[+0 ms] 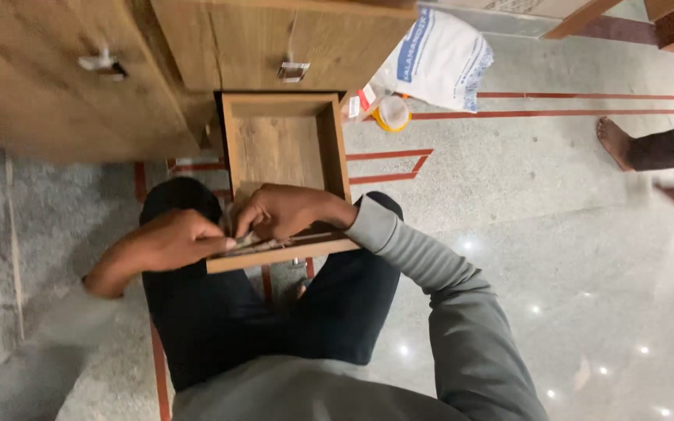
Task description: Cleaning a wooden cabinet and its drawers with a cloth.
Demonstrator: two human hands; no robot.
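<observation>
Over the open drawer (284,148), the left hand (177,240) and right hand (282,210) are pinching a small metal piece (247,240); a white sack (438,58) and yellow tape roll (391,114) are lying nearby.

White sack (440,58) with blue print slumped on floor against cabinet's right corner; beside it, small white-and-red packet (359,102) and round yellow-rimmed tub (391,113).

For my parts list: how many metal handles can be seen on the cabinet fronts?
2: one handle on the left front, one handle on the front above the open drawer. Others may be hidden.
</observation>
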